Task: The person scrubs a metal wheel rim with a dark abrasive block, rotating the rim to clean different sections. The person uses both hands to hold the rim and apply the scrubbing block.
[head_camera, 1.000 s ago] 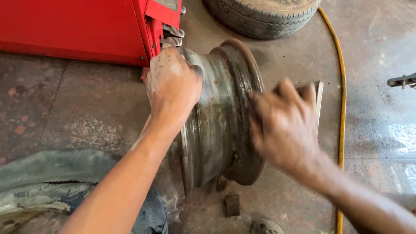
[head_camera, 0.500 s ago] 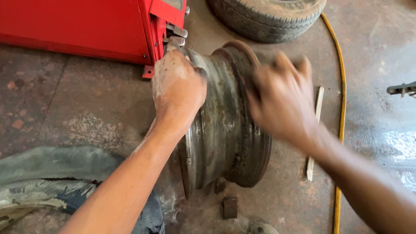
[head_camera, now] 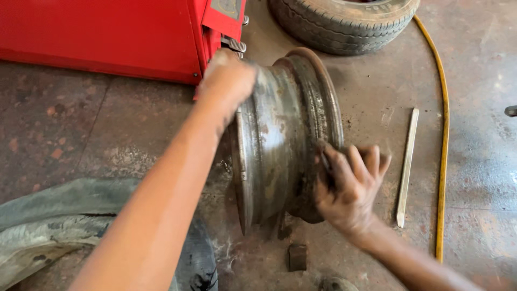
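While upright, steel rim (head_camera: 285, 140) sits between both hands: left hand (head_camera: 226, 81), right hand (head_camera: 347, 186).

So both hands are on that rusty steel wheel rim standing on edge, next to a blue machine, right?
Not quite: the machine is red, not blue. The head view shows the rest as you said: the left hand rests on top of the rusty steel wheel rim, which stands on edge on the floor, and the right hand is at its lower outer edge.
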